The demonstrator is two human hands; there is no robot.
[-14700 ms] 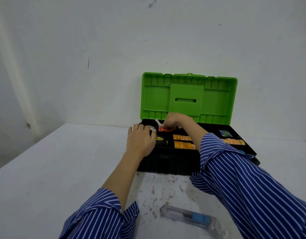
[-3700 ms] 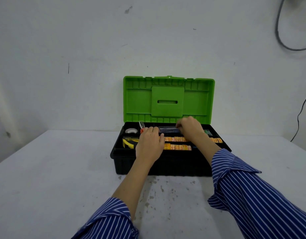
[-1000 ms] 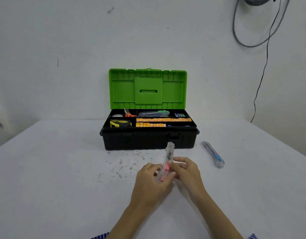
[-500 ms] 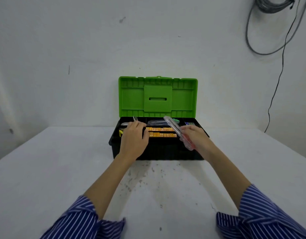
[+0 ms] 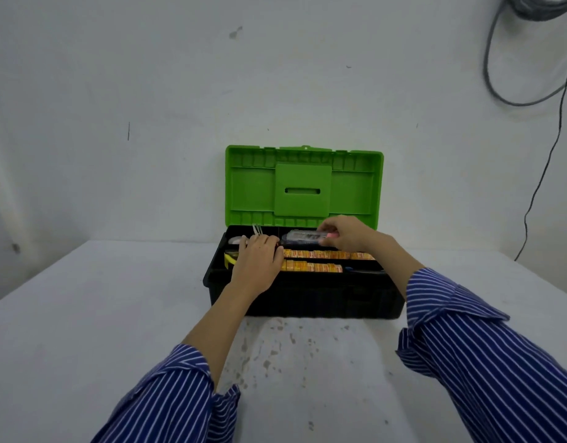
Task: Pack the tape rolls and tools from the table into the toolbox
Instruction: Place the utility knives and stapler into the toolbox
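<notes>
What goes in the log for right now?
right hand: lowering clear utility knife into toolbox | left hand: resting on tray | lid: open

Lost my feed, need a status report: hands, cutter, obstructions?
Right hand holds clear cutter over toolbox rear tray. Left hand rests inside, open. Nothing blocking.

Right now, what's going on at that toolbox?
A person is packing the black toolbox, whose green lid stands open. The right hand holds a clear utility knife with a pink slider over the back compartment, apparently setting it in. The left hand rests on the tray's left side, near a yellow tape measure. Orange packets fill the middle rows.
</notes>
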